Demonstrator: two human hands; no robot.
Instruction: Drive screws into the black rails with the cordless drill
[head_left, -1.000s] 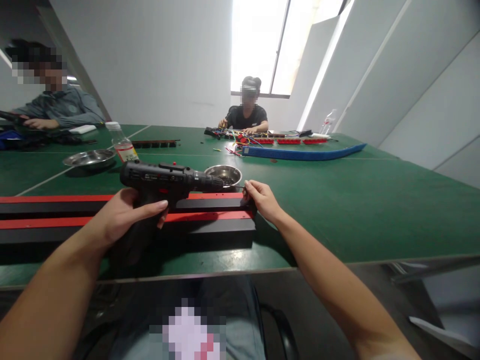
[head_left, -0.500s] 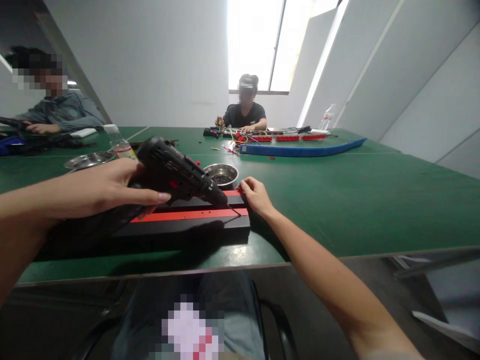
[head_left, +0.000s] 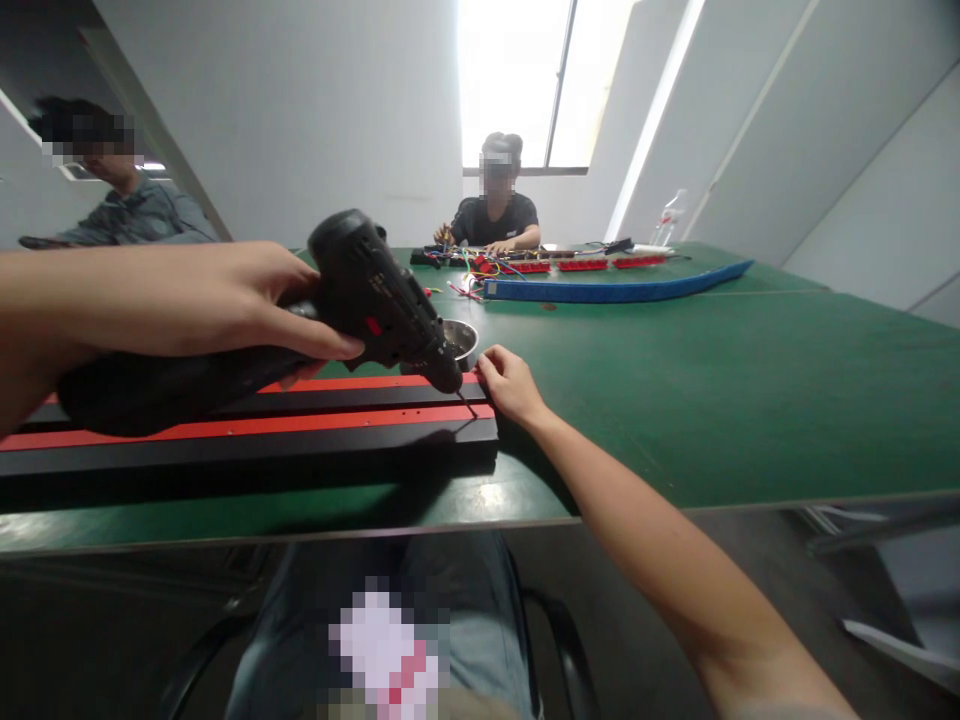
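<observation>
My left hand is wrapped round the grip of a black cordless drill. The drill slants down to the right, and its long thin bit meets the red strip near the right end of the nearer black bar. A second black bar, also with a red strip, lies just behind it. At the right ends of the bars is my right hand, its fingers curled together beside the rear bar's end; what they hold, if anything, is hidden. Partly covered by the drill, a metal bowl stands behind the bars.
A long blue curved strip lies farther back on the green table. Beyond it are red parts with coloured wires, where a person works. Another person sits at the left. A clear bottle stands at the back right.
The drill has tipped more upright, its rear end and my left hand rising while the bit stays near the bar's right end. My right hand keeps its place at the bars. The view has shifted slightly.
</observation>
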